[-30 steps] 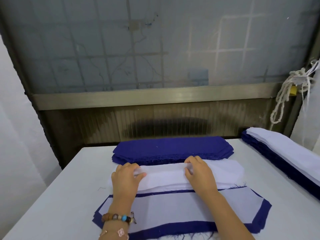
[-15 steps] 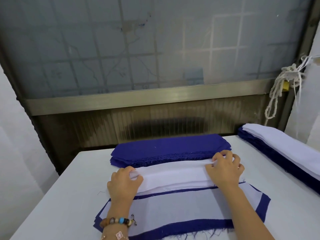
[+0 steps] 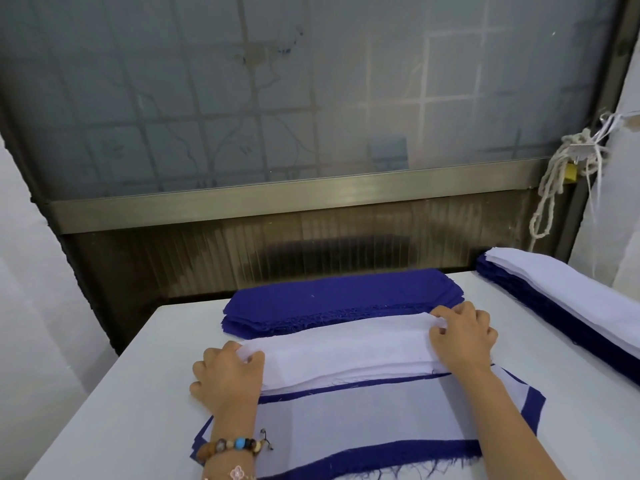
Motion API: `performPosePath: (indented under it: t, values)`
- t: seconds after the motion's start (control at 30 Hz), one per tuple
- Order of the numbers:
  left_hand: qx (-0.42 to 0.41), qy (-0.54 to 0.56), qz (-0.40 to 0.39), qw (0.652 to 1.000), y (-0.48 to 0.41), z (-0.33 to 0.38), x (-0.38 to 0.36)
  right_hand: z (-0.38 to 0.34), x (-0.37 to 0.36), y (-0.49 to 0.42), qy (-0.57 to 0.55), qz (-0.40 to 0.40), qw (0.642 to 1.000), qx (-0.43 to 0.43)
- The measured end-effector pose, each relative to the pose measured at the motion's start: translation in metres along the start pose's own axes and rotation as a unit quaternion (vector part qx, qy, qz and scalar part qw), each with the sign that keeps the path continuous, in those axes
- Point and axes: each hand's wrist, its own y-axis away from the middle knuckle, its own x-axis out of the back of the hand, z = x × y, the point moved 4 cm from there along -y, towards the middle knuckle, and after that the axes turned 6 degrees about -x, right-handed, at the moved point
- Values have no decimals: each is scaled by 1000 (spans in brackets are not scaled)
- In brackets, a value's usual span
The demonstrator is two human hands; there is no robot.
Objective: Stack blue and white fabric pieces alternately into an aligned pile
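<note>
A pile of white fabric pieces (image 3: 346, 351) lies across the middle of the table. My left hand (image 3: 228, 375) pinches the top white piece at the pile's left end. At the right end my right hand (image 3: 464, 336) pinches the same piece with curled fingers. Behind the white pile sits a stack of blue fabric pieces (image 3: 343, 297). In front of it lies the alternating pile (image 3: 363, 424), white on top with blue edges showing around it.
A long stack of blue and white pieces (image 3: 568, 306) runs along the table's right side. The white table (image 3: 131, 410) ends at a dark wall panel below a frosted window. A knotted rope (image 3: 550, 192) hangs at the right.
My right hand has slid from the middle of the white pile to its right end. My left hand stayed at the left end. The view has tilted slightly.
</note>
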Motion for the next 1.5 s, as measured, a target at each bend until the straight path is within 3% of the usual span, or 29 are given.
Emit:
performPosePath:
  t: [0.27,0.53,0.87,1.1,1.2,1.4,1.5]
  values:
    - [24,51,5,998,1,-3,-2,6,3,-2,-18,-4,999,-26]
    - [38,45,12,998,-1,-7,-4,28,5,-7,-46,-1,988,-146]
    - [12,94,40,995,0,-4,-1,27,4,-11,-66,36,990,-123]
    - [18,245,88,965,2,-1,5,30,8,-11,-230,66,962,-128]
    - [24,340,86,936,-2,-1,5,28,14,-9,-294,86,945,-115]
    - [140,438,70,885,4,13,3,24,23,-3,-322,72,938,-107]
    - [101,428,104,892,8,16,13,35,30,1,-310,39,945,-100]
